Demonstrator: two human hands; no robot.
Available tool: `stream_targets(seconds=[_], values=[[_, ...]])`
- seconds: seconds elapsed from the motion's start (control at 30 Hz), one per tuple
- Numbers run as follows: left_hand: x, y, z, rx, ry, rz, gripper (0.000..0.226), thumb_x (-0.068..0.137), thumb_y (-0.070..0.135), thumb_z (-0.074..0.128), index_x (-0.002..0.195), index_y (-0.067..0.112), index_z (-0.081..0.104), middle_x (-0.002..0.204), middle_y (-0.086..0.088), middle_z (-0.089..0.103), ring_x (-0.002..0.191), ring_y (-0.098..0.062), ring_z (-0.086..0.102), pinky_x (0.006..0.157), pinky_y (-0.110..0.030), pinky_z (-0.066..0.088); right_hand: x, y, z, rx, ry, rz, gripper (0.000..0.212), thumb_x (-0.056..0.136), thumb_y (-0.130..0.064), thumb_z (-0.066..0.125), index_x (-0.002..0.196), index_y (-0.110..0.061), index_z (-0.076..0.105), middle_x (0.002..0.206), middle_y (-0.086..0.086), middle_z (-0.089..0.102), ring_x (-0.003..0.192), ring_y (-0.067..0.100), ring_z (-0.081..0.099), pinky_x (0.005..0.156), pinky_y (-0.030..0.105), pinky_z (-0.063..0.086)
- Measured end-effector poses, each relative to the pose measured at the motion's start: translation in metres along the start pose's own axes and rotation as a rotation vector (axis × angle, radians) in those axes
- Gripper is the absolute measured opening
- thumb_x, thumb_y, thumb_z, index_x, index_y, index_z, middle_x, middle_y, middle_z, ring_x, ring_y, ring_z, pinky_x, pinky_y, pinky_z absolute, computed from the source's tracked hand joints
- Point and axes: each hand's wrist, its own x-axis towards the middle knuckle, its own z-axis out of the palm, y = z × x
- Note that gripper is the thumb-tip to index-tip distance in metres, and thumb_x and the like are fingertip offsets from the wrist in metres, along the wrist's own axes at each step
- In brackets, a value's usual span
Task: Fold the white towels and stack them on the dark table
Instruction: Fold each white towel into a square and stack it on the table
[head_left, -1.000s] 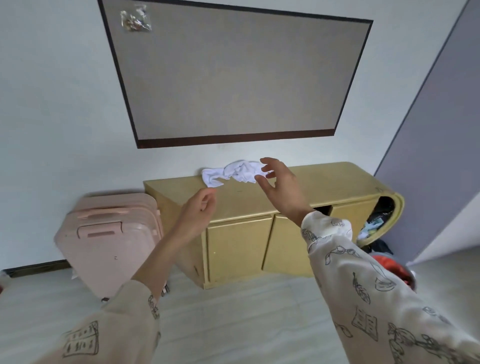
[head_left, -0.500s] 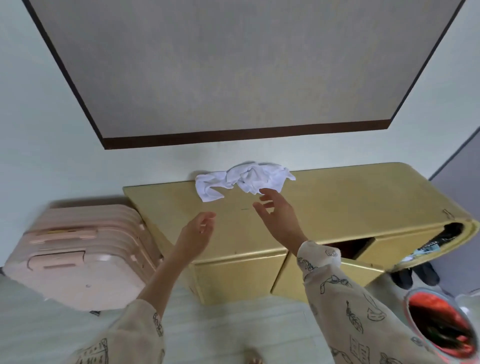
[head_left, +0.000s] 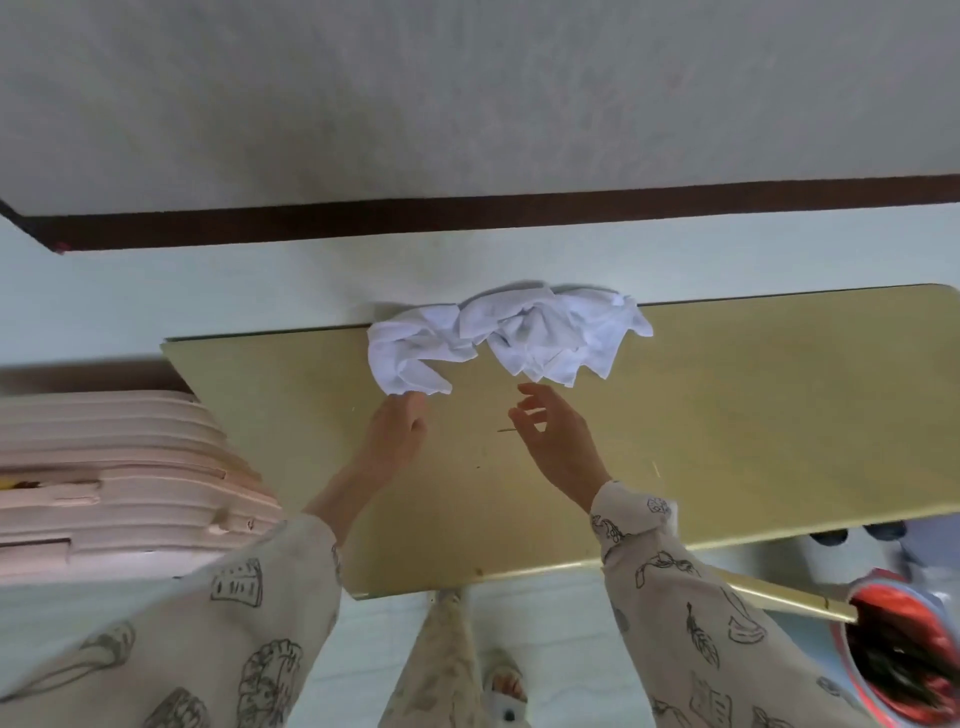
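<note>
Towels (head_left: 511, 340): crumpled heap at cabinet (head_left: 727, 415) back edge, long axis along it. Left hand (head_left: 397, 428) touches near-left corner, grip unclear. Right hand (head_left: 553, 434) open, empty, just short.

No text, label, brand, number or sign can be read anywhere in the frame. The sleeves (head_left: 691, 597) in the lower part of the frame carry line drawings of leaves, books and the like, but no legible lettering. The pink suitcase (head_left: 104, 483) at the left edge shows no readable mark.
</note>
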Motion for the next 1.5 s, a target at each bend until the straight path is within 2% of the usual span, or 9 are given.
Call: stream_targets(seconds=[0.13, 0.23, 0.33, 0.47, 0.7, 0.97, 1.23, 1.4, 1.5], values=[[0.076, -0.012, -0.004, 0.169, 0.081, -0.031, 0.035, 0.09, 0.001, 0.046, 0.124, 0.004, 0.051, 0.126, -0.017, 0.05, 0.112, -0.031, 0.052, 0.087, -0.041, 0.045, 0.051, 0.003, 0.006, 0.0, -0.02, 0.048, 0.033, 0.093, -0.025, 0.052, 0.125, -0.017, 0.05, 0.109, 0.001, 0.059, 0.091, 0.011, 0.057, 0.072, 0.009, 0.045], [0.118, -0.02, 0.004, 0.424, 0.012, -0.026, 0.041, 0.089, 0.006, 0.049, 0.13, 0.008, 0.043, 0.129, -0.015, 0.042, 0.117, -0.03, 0.044, 0.09, -0.041, 0.04, 0.076, 0.006, 0.009, 0.003, -0.029, 0.06, 0.032, 0.094, -0.026, 0.051, 0.124, -0.018, 0.05, 0.11, 0.0, 0.06, 0.092, 0.011, 0.057, 0.084, 0.024, 0.044], [0.137, -0.028, 0.01, 0.597, 0.015, -0.034, 0.034, 0.09, 0.013, 0.048, 0.124, 0.01, 0.05, 0.122, -0.013, 0.049, 0.112, -0.029, 0.046, 0.089, -0.04, 0.036, 0.086, 0.01, 0.01, 0.022, -0.028, 0.083, 0.031, 0.094, -0.026, 0.051, 0.123, -0.018, 0.05, 0.11, -0.001, 0.061, 0.09, 0.009, 0.057, 0.083, 0.025, 0.043], [0.139, -0.012, 0.008, 0.328, 0.096, 0.036, 0.021, 0.094, 0.013, 0.046, 0.104, 0.004, 0.061, 0.099, -0.012, 0.064, 0.094, -0.03, 0.058, 0.074, -0.035, 0.039, 0.094, 0.013, 0.004, -0.024, -0.045, 0.089, 0.035, 0.092, -0.027, 0.053, 0.126, -0.02, 0.048, 0.115, -0.001, 0.06, 0.1, 0.011, 0.057, 0.091, 0.03, 0.045], [0.102, 0.067, -0.044, 0.038, -0.015, 0.284, 0.023, 0.096, 0.016, 0.045, 0.107, 0.01, 0.063, 0.085, -0.001, 0.061, 0.076, -0.018, 0.053, 0.064, -0.021, 0.033, 0.108, -0.022, -0.012, -0.294, -0.2, -0.137, 0.065, 0.087, -0.039, 0.058, 0.143, -0.026, 0.029, 0.145, -0.003, 0.034, 0.133, 0.016, 0.028, 0.106, 0.037, 0.027], [0.066, 0.13, -0.064, 0.018, 0.061, 0.289, 0.008, 0.094, 0.027, 0.051, 0.095, 0.019, 0.054, 0.071, 0.008, 0.051, 0.062, -0.004, 0.047, 0.055, -0.009, 0.035, 0.096, -0.04, -0.08, -0.237, 0.036, -0.186, 0.025, 0.092, -0.012, 0.045, 0.111, -0.006, 0.061, 0.106, 0.008, 0.062, 0.097, 0.022, 0.057, 0.081, 0.026, 0.042], [0.032, 0.154, -0.033, 0.145, 0.108, 0.216, 0.02, 0.093, 0.016, 0.051, 0.105, 0.005, 0.062, 0.093, -0.002, 0.046, 0.082, -0.014, 0.047, 0.076, -0.019, 0.031, 0.068, -0.025, -0.147, -0.295, -0.066, -0.269, 0.016, 0.093, -0.009, 0.038, 0.079, -0.016, 0.04, 0.069, -0.013, 0.039, 0.067, 0.011, 0.039, 0.063, 0.021, 0.023], [0.002, 0.171, -0.032, -0.018, 0.167, 0.247, 0.012, 0.096, 0.023, 0.044, 0.094, 0.015, 0.054, 0.081, 0.0, 0.058, 0.07, -0.012, 0.052, 0.059, -0.008, 0.037, 0.044, -0.018, -0.161, -0.442, -0.113, -0.304, 0.024, 0.092, -0.033, 0.051, 0.101, -0.011, 0.048, 0.083, -0.007, 0.045, 0.071, 0.015, 0.042, 0.066, 0.026, 0.031], [-0.008, 0.181, -0.036, -0.022, 0.207, 0.227, 0.019, 0.097, 0.025, 0.043, 0.099, 0.013, 0.056, 0.082, -0.006, 0.06, 0.072, -0.018, 0.052, 0.057, -0.011, 0.035, 0.037, -0.019, -0.167, -0.449, -0.051, -0.336, 0.017, 0.092, -0.028, 0.05, 0.101, -0.013, 0.046, 0.078, -0.01, 0.045, 0.073, 0.016, 0.041, 0.064, 0.026, 0.029]])
